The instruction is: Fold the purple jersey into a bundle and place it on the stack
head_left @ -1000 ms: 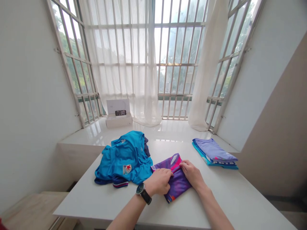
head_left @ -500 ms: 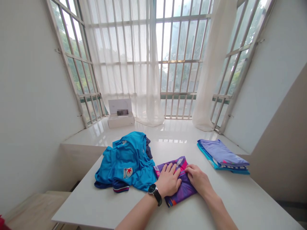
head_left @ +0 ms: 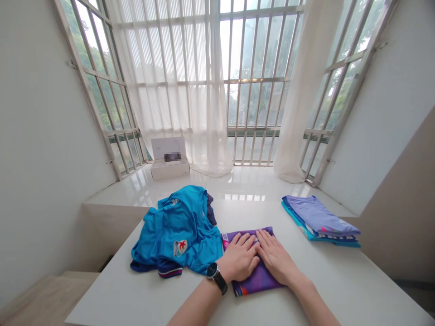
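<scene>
Folded into a flat rectangle, a purple patterned shirt (head_left: 253,285) lies on the white table under both palms. My left hand (head_left: 239,258), with a black-strapped watch (head_left: 216,276) at its wrist, rests flat on the shirt's left half, fingers spread. Flat on the right half lies my right hand (head_left: 274,258), its fingers stretched out and the fingertips of the two hands nearly meeting. Just left of the purple shirt, a crumpled blue shirt (head_left: 185,226) with a star badge and dark striped trim sits beside it.
A stack of folded shirts (head_left: 317,219), lavender on top, lies at the table's right side. On the window sill behind stands an open white box (head_left: 170,170). Sheer curtains (head_left: 210,113) hang before the barred window. The white table (head_left: 129,299) ends at the left front.
My right hand has gone from pinching the shirt's upper right edge to lying flat on it. The right part of the shirt is now laid smooth. My left hand stays put.
</scene>
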A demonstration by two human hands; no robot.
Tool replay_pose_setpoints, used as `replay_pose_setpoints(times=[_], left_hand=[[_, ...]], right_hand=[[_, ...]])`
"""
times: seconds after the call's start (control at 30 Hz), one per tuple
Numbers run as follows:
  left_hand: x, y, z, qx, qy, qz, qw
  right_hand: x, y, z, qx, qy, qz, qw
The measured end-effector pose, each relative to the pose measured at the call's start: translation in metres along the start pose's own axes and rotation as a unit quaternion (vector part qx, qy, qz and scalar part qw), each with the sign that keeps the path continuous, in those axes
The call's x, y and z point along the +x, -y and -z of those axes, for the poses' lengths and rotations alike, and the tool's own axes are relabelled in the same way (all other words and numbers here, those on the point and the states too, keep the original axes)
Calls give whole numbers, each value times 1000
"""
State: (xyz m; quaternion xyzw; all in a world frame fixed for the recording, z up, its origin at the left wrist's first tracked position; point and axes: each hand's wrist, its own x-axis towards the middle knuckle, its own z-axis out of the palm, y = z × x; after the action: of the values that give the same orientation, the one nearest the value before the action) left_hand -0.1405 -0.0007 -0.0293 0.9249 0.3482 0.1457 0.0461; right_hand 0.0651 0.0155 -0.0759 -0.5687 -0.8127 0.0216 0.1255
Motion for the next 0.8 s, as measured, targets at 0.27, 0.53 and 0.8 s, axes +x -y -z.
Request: replay_pose_setpoints(times=[0.27, 0.53, 0.8], left_hand=[[-11, -1, 2, 7, -24, 122, 992], [-8, -15, 7, 10, -47, 110, 993], [-10, -14, 2, -5, -16, 73, 997]], right_hand=[[0, 4, -5, -12, -20, -26, 999], [6, 4, 6, 16, -110, 37, 993], [4, 20, 18, 51, -6, 58, 997]])
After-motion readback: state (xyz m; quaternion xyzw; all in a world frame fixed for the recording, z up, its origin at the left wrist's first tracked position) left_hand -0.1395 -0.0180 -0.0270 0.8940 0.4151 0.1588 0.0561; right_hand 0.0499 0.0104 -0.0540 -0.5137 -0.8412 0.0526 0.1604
